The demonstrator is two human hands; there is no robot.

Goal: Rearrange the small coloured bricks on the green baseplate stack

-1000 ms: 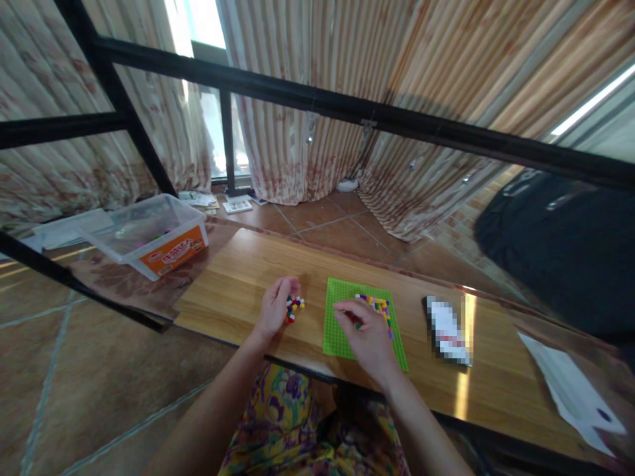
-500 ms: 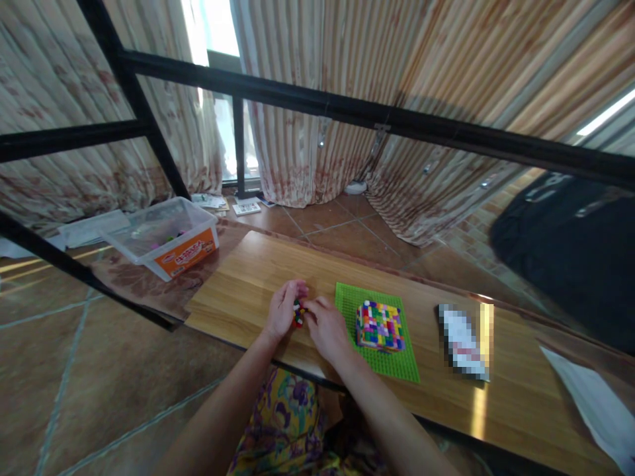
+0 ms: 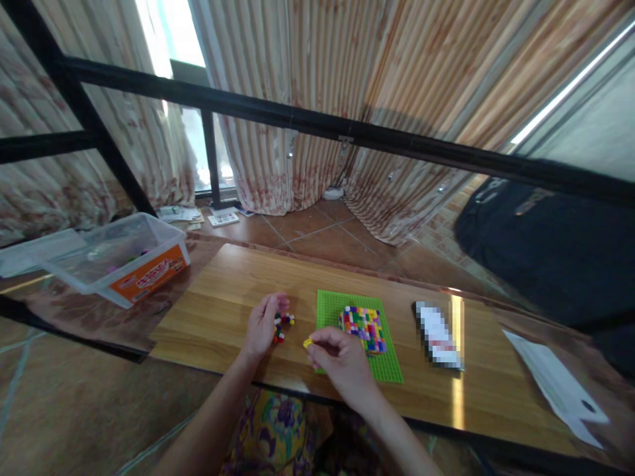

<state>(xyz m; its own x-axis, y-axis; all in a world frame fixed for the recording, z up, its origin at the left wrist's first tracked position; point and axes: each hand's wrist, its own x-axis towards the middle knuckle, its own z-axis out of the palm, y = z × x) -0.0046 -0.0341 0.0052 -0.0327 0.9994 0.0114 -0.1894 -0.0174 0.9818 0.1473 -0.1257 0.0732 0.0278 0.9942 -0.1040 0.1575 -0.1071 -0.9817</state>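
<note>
The left hand [image 3: 261, 325] rests on the wooden table [image 3: 223, 297] with its fingers curled around a small cluster of multicoloured bricks [image 3: 282, 325]; the cluster sits against the fingertips, at the hand's right side. The right hand [image 3: 340, 360] is held just above the near edge of the table, fingers closed in a pinch on a single yellow brick [image 3: 308, 343], which projects from the fingertips toward the left. The yellow brick lies between the brick cluster and the green baseplate [image 3: 330, 307], just off the baseplate's left near corner.

The green baseplate lies flat on the table, right of the left hand. A block of stacked multicoloured bricks [image 3: 363, 326] stands on it, toward its right half, just beyond the right hand and apart from it.

Further right on the table lies a flat blurred object [image 3: 437, 334], and well beyond it, near the right end, a white sheet of paper [image 3: 555, 383]. At the far left, off the wooden top, stands a clear plastic tub [image 3: 116, 261] with an orange label. Striped curtains [image 3: 322, 79] hang behind a black metal frame [image 3: 297, 122].
</note>
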